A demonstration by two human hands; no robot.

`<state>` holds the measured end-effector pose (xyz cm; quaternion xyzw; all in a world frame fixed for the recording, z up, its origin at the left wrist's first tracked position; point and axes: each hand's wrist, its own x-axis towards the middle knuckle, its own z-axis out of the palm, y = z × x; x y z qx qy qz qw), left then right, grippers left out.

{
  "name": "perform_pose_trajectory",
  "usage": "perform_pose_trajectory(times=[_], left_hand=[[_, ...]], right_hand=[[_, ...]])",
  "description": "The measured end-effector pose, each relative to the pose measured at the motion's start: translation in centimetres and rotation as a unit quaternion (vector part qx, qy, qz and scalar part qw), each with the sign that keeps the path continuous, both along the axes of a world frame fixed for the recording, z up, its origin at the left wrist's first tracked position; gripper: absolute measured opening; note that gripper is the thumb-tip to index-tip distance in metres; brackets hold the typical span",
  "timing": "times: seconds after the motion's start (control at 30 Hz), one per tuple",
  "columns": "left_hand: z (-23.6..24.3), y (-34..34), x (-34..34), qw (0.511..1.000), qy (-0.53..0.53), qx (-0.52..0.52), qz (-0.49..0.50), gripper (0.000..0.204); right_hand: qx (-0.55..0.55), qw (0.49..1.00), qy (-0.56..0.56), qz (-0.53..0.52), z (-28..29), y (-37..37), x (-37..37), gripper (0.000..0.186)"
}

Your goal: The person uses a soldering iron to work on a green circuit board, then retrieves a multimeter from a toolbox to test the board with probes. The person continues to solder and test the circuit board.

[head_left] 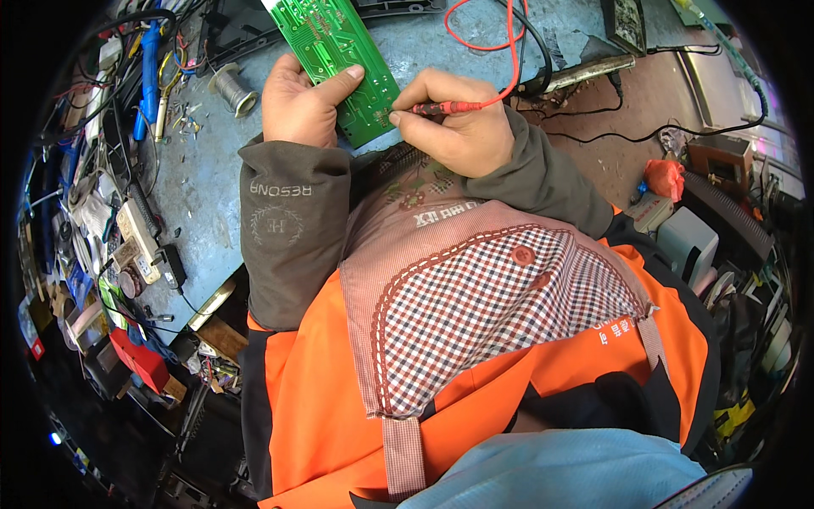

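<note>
My left hand (298, 103) grips a long green circuit board (337, 51) by its near end, thumb laid across its top face. The board slants away over the blue bench (203, 182). My right hand (454, 121) pinches a thin red test probe (437, 108) like a pen. The probe's tip touches the board's near right edge. A red lead (500, 47) loops from the probe up toward the back of the bench. Both sleeves are dark grey-brown. An orange jacket and a checked apron fill the lower picture.
A spool of solder wire (231, 89) stands left of the board. Blue-handled tools (149, 68), cables and small parts crowd the left side of the bench. A red box (140, 356) lies low at left. Black cables (644, 131), a red bag (666, 178) and grey boxes sit at right.
</note>
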<state>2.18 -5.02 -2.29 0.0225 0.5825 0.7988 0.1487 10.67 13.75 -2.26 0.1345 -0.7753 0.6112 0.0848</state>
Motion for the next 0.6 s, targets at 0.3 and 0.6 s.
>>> perform_pose_trajectory(times=[0.3, 0.6], left_hand=[[-0.07, -0.03, -0.01, 1.000, -0.002, -0.007, -0.001, 0.034], [0.11, -0.08, -0.13, 1.000, 0.003, -0.002, -0.007, 0.033]], right_hand=[[0.016, 0.999, 0.030, -0.004, 0.05, -0.01, -0.03, 0.009], [0.007, 1.000, 0.020, -0.003, 0.27, 0.00, -0.16, 0.009]])
